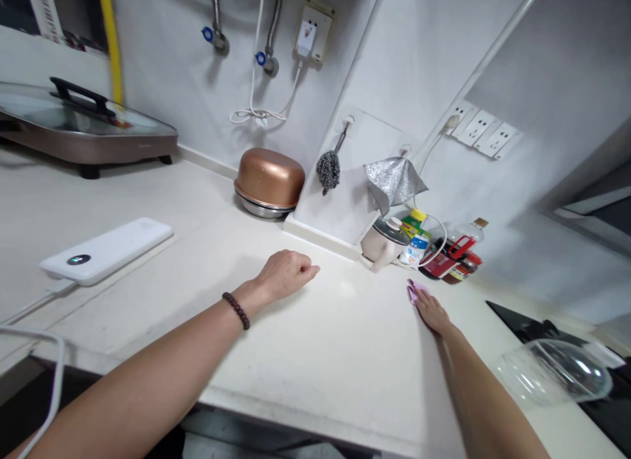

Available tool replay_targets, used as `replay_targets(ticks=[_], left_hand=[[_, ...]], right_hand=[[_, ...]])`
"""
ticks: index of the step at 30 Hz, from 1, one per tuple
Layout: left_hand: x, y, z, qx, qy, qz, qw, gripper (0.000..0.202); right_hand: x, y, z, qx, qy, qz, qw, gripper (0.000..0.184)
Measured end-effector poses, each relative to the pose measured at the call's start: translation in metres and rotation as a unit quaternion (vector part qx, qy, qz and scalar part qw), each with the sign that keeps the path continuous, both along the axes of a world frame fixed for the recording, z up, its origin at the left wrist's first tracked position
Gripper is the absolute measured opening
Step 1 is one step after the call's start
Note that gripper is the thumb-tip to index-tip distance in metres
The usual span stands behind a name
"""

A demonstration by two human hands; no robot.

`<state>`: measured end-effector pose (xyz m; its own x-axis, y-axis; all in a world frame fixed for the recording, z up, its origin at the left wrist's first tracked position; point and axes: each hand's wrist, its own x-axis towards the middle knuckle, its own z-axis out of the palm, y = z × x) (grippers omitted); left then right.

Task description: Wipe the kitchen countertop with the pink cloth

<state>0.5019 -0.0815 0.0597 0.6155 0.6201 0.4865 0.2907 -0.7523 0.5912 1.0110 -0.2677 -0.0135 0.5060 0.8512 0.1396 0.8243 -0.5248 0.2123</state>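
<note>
My left hand [288,273], a beaded bracelet [236,310] on its wrist, is over the middle of the white countertop [335,354]. Its fingers are curled into a loose fist with the thumb pointing right, and nothing shows in it. Farther right, my right hand [431,309] presses a small pink cloth [413,292] against the counter, with part of the cloth sticking out past the fingers. Just beyond that hand stand a small lidded pot [382,243] and a group of bottles and seasoning packets [417,248].
A copper-coloured pan [271,177] rests upside down by the wall. On the left are an electric griddle [118,146] with a glass lid and a white power bank [108,248] with a cable. A clear plastic cover [557,372] lies beside the black cooktop [522,324] at right.
</note>
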Motion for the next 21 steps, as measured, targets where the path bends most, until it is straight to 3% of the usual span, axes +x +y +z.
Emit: replay_targets(ticks=[5, 12, 21], left_hand=[[-0.002, 0.005, 0.000, 0.005, 0.002, 0.010, 1.000, 0.045], [-0.007, 0.011, -0.003, 0.008, 0.002, 0.018, 1.000, 0.044], [-0.009, 0.016, -0.009, 0.000, -0.007, 0.031, 0.999, 0.045]], right_hand=[[-0.025, -0.037, -0.001, -0.011, 0.031, -0.014, 0.999, 0.059], [-0.071, -0.100, -0.008, 0.003, 0.019, 0.074, 0.997, 0.060], [-0.143, -0.173, -0.011, 0.029, 0.036, 0.085, 0.995, 0.057]])
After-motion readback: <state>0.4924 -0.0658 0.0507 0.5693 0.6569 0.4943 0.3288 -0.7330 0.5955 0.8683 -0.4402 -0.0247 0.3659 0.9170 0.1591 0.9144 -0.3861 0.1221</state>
